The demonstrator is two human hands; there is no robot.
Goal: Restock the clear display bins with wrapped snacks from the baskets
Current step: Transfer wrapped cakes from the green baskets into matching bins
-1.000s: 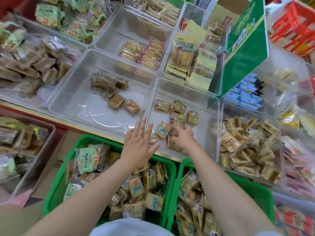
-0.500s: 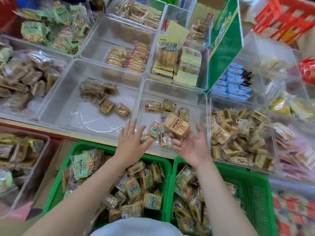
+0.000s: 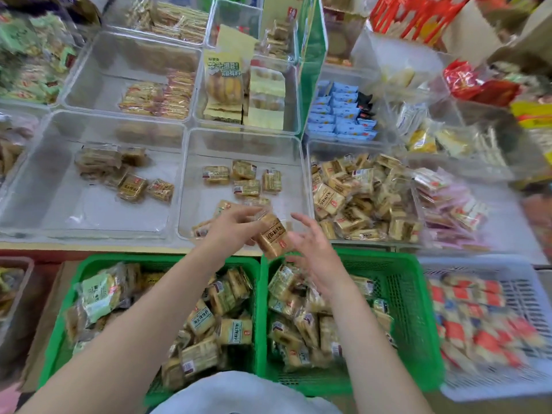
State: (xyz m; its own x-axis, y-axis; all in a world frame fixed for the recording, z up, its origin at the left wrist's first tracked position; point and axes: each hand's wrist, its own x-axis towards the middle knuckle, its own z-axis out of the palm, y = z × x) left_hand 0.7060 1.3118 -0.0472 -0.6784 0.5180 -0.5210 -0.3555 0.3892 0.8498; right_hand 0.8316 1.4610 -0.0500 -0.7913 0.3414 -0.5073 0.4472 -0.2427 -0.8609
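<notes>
A wrapped snack [image 3: 272,238] is sitting between both hands, above the near rim of the middle clear bin [image 3: 191,186]. The left hand [image 3: 236,225] is pinching its far corner with fingers closed; the right hand [image 3: 313,249] is spreading open just beside it, gripping nothing. Few packets are lying in that bin, while the right bin [image 3: 309,153] is sitting heaped. Two green baskets [image 3: 259,309] are standing near, below, loaded with snacks
</notes>
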